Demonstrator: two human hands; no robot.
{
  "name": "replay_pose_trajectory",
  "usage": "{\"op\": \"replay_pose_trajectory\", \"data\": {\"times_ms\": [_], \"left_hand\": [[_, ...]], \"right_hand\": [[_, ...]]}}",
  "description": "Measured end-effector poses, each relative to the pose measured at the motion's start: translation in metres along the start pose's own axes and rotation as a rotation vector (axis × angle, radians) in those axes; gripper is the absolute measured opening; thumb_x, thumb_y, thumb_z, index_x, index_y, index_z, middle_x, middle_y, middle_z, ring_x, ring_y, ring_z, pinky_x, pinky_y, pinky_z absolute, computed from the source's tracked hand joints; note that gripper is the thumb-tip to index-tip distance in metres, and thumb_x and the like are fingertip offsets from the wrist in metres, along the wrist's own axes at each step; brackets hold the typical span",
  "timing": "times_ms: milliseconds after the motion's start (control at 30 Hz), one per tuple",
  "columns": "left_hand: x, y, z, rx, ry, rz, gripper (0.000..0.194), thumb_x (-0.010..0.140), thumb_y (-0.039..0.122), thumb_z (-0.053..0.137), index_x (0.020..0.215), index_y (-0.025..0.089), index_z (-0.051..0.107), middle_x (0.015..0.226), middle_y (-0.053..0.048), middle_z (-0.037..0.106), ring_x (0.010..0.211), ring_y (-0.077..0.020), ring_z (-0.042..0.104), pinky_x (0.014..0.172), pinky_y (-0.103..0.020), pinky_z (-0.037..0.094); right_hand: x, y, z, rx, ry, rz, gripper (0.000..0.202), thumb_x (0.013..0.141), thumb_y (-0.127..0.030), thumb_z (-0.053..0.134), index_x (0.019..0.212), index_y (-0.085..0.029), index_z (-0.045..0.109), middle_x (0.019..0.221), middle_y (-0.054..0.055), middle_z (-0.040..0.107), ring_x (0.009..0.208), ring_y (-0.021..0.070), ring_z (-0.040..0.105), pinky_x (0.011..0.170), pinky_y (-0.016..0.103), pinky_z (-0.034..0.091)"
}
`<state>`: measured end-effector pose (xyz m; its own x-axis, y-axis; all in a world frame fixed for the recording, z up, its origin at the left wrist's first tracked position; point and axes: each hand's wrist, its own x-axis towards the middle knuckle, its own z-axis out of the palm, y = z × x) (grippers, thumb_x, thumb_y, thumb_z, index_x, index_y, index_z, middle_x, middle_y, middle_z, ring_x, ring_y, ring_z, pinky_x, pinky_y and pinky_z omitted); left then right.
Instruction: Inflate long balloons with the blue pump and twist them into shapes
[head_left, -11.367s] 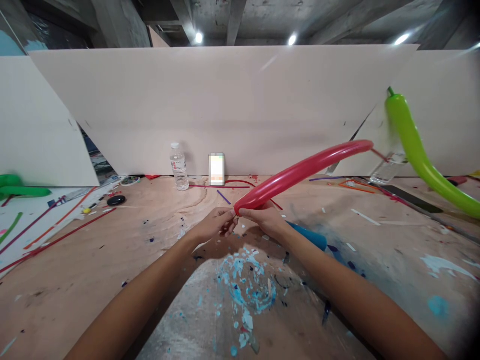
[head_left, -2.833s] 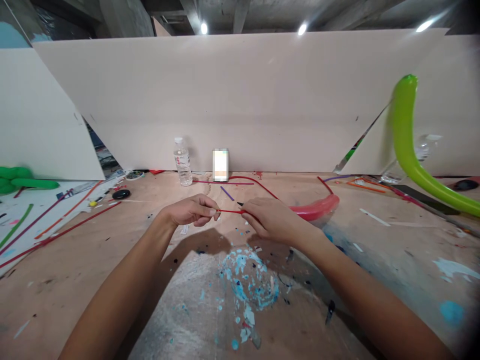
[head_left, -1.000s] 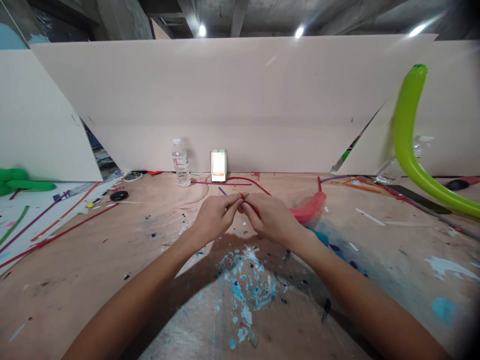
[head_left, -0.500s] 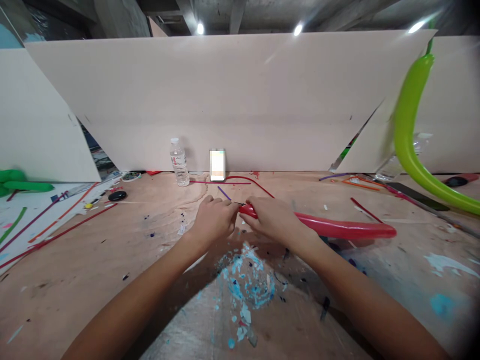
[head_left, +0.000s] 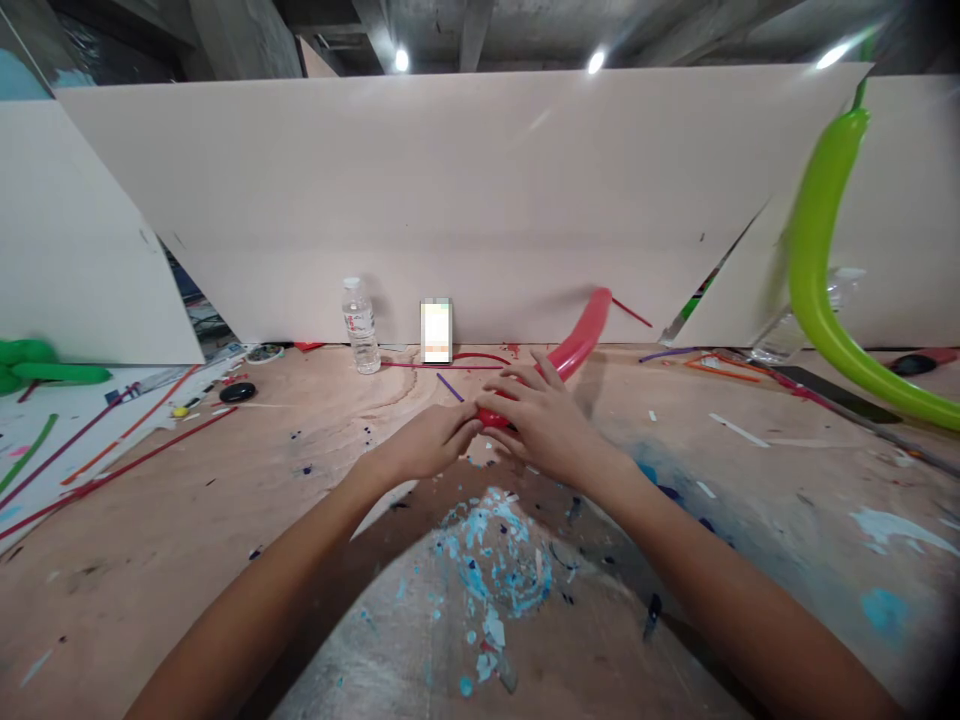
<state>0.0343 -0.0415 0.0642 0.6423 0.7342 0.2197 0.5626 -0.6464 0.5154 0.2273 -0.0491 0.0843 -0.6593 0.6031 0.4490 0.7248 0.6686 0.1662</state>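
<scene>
Pinching the red balloon [head_left: 582,340] at its near end with my left hand [head_left: 426,440].
My right hand [head_left: 551,420] drapes over it, fingers spread, grip unclear.

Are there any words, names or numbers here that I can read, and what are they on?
None can be read.
Upright bottle: red marks on its label, too small to read.
Phone: its bright screen is blocky, nothing readable.
Red balloon: no writing visible.
</scene>
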Motion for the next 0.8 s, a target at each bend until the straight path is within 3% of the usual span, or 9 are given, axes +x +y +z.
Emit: {"op": "replay_pose_trajectory", "data": {"times_ms": [100,200,333,400,533,667,733,800], "left_hand": [[0.003,-0.022,0.0,-0.211,0.141,-0.004,0.038,0.096,0.041,0.032,0.072,0.018,0.048,0.066,0.001,0.053,0.063,-0.0128,0.05,0.063,-0.025,0.037],[0.001,-0.055,-0.001,-0.363,0.223,-0.108,0.041,0.095,0.044,0.034,0.066,0.017,0.044,0.058,0.002,0.047,0.057,-0.0114,0.045,0.06,-0.024,0.036],[-0.007,-0.096,-0.01,-0.574,0.211,-0.211,0.04,0.092,0.046,0.04,0.064,0.017,0.044,0.054,0.002,0.045,0.052,-0.0102,0.041,0.054,-0.024,0.033],[-0.01,-0.108,-0.017,-0.709,0.268,-0.239,0.039,0.091,0.044,0.041,0.062,0.018,0.041,0.049,0.004,0.037,0.047,-0.0094,0.035,0.051,-0.024,0.031],[-0.017,-0.113,-0.035,-0.965,0.371,-0.318,0.044,0.093,0.047,0.033,0.058,0.021,0.025,0.048,0.007,0.022,0.043,-0.0079,0.021,0.047,-0.023,0.029],[-0.044,-0.104,-0.05,-0.935,0.359,-0.404,0.051,0.089,0.063,0.035,0.061,0.021,0.028,0.054,0.008,0.022,0.045,-0.0075,0.022,0.05,-0.024,0.035],[-0.063,-0.098,-0.052,-0.893,0.354,-0.437,0.052,0.085,0.066,0.042,0.063,0.02,0.032,0.056,0.007,0.026,0.047,-0.008,0.026,0.052,-0.024,0.038],[-0.079,-0.092,-0.049,-0.802,0.387,-0.485,0.054,0.082,0.069,0.043,0.062,0.02,0.034,0.055,0.007,0.028,0.047,-0.0088,0.029,0.051,-0.025,0.037]], "right_hand": [[0.001,0.005,0.008,-0.015,0.167,0.094,0.05,0.087,-0.038,0.056,0.133,-0.022,0.047,0.14,0.013,0.046,0.132,0.0317,0.033,0.112,0.057,0.017],[-0.002,0.025,0.024,-0.054,0.284,0.208,0.056,0.088,-0.039,0.053,0.139,-0.019,0.04,0.145,0.015,0.038,0.136,0.0323,0.027,0.112,0.055,0.018],[-0.013,0.065,0.049,-0.122,0.236,0.364,0.067,0.084,-0.046,0.056,0.14,-0.014,0.038,0.144,0.019,0.038,0.135,0.036,0.028,0.11,0.057,0.017],[-0.02,0.079,0.057,-0.145,0.221,0.44,0.07,0.083,-0.046,0.056,0.141,-0.013,0.035,0.144,0.019,0.037,0.134,0.0364,0.028,0.109,0.056,0.018],[-0.029,0.09,0.063,-0.158,0.177,0.499,0.067,0.083,-0.043,0.056,0.139,-0.012,0.038,0.14,0.02,0.042,0.131,0.036,0.032,0.108,0.055,0.019],[-0.029,0.095,0.064,-0.037,0.183,0.544,0.063,0.082,-0.038,0.057,0.137,-0.012,0.042,0.132,0.02,0.051,0.125,0.0357,0.041,0.104,0.054,0.028],[-0.028,0.094,0.061,0.15,0.197,0.683,0.065,0.08,-0.038,0.061,0.136,-0.011,0.044,0.124,0.021,0.055,0.116,0.0353,0.05,0.099,0.052,0.036],[-0.03,0.085,0.055,0.51,0.103,0.821,0.068,0.075,-0.043,0.067,0.133,-0.013,0.047,0.113,0.02,0.061,0.104,0.0332,0.058,0.093,0.049,0.043]]}}
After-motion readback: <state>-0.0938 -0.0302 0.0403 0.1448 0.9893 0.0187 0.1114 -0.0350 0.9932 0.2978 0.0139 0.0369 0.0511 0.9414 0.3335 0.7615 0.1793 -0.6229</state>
